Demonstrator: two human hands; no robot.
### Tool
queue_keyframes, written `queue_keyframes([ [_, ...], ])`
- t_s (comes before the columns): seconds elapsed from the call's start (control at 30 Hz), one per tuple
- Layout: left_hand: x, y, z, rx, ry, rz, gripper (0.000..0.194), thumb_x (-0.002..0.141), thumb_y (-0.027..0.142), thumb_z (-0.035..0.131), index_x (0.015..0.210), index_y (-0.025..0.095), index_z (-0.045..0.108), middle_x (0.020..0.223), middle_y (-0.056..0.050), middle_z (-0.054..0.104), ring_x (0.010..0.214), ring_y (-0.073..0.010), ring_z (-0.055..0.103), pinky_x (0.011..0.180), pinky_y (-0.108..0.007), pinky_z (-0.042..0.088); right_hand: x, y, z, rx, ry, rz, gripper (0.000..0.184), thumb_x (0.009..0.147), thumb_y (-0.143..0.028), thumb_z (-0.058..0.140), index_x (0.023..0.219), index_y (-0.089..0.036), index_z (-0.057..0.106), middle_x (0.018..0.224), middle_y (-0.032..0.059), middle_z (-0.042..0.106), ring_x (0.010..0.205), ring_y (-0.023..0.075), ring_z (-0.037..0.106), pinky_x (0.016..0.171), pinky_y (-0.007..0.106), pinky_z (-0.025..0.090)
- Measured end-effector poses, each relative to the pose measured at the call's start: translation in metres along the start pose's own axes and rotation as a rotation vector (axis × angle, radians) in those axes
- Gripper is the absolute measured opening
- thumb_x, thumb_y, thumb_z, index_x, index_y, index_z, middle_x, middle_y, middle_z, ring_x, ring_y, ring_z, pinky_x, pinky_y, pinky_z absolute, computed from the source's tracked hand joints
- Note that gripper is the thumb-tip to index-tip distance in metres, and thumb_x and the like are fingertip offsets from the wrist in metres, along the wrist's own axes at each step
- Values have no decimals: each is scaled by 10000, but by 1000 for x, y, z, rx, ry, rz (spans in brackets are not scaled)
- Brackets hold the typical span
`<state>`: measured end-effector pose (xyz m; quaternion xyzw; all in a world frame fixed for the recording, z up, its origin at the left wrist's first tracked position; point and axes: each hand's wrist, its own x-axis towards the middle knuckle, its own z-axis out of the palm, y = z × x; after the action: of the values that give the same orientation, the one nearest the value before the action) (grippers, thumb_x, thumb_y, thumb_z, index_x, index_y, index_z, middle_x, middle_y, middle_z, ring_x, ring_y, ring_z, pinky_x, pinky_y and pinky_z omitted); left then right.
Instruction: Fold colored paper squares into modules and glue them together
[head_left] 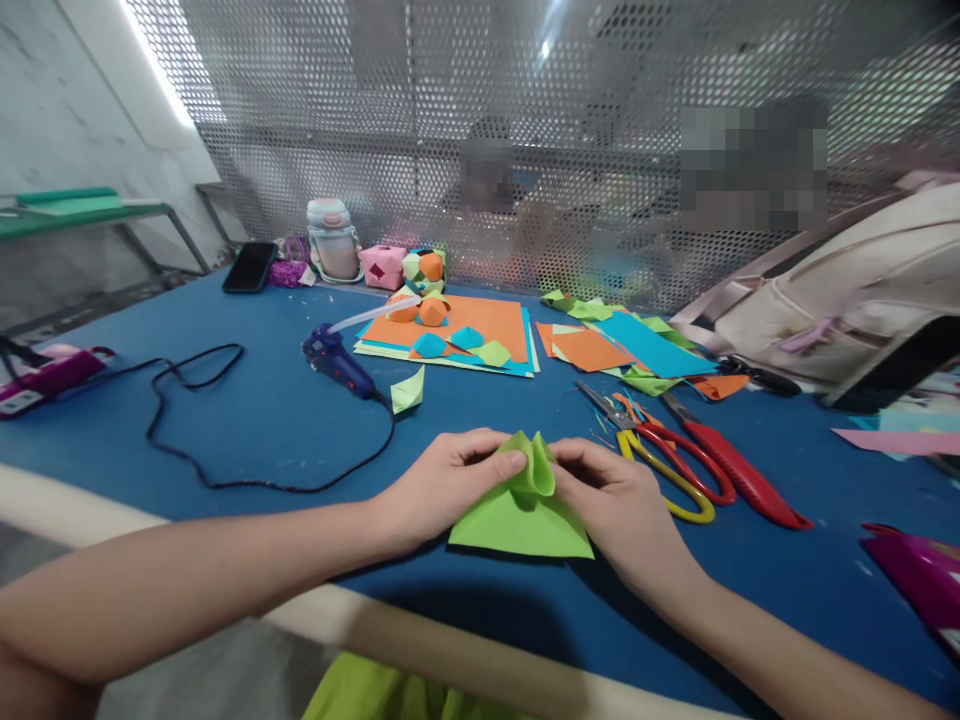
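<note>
A light green sheet of paper, partly folded, is held just above the blue table. My left hand grips its left side, thumb on top near the raised folds. At the right side, my right hand pinches the paper, its fingertips partly hidden behind the fold. The sheet's lower edge spreads flat toward me. Beyond my left hand lies a small folded pale green piece. Closest to my right hand are scissors with red and yellow handles.
A blue glue gun with a trailing cord lies left of centre. Stacked coloured sheets bear folded paper pieces. A red-handled cutter lies right of the scissors. At the back stand a bottle and a pale backpack.
</note>
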<state>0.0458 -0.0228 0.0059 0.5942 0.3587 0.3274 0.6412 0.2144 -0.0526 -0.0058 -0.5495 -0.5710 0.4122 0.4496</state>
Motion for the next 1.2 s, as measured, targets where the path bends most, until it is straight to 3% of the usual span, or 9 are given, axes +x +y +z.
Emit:
queue_keyframes([
  [0.17,1,0,1,-62,-1,-1,223,744,366,638,774,148,671,738,-2,601,647,-108,500,601,-204,379,2,-2,1,53,-28,77,287,655,-462,664,701,-179,660,630,8,632,581,141,550,535,245,451],
  [0.4,-1,2,4,-65,16,-9,210,707,346,673,735,138,667,706,-1,599,641,-112,502,607,-213,385,5,2,3,92,10,91,310,579,-418,743,624,-173,558,520,-52,471,483,81,409,436,195,342],
  [0.67,1,-2,2,-148,47,-124,237,632,333,738,678,125,636,657,4,592,595,-98,500,572,-213,376,6,2,0,73,-66,82,263,602,-394,714,646,-168,586,558,-38,522,514,86,435,477,204,353],
  [0.83,0,-3,2,-194,33,-121,220,622,302,750,697,128,638,681,-9,614,628,-110,532,613,-224,397,6,-2,-1,35,-98,65,258,579,-378,726,611,-168,580,518,-47,502,486,79,414,453,198,350],
  [1.03,0,-4,2,-144,13,-129,183,628,267,733,688,129,630,668,-2,616,622,-103,523,607,-220,384,4,-2,-1,-66,-127,9,160,645,-301,654,591,-177,568,507,-50,464,485,78,389,444,196,331],
  [1.2,0,-1,2,-168,66,-112,184,661,286,706,694,135,606,664,10,601,614,-99,518,605,-225,389,4,-2,-7,-7,-169,-20,177,697,-343,632,780,-189,608,635,-18,552,581,112,492,522,219,409],
])
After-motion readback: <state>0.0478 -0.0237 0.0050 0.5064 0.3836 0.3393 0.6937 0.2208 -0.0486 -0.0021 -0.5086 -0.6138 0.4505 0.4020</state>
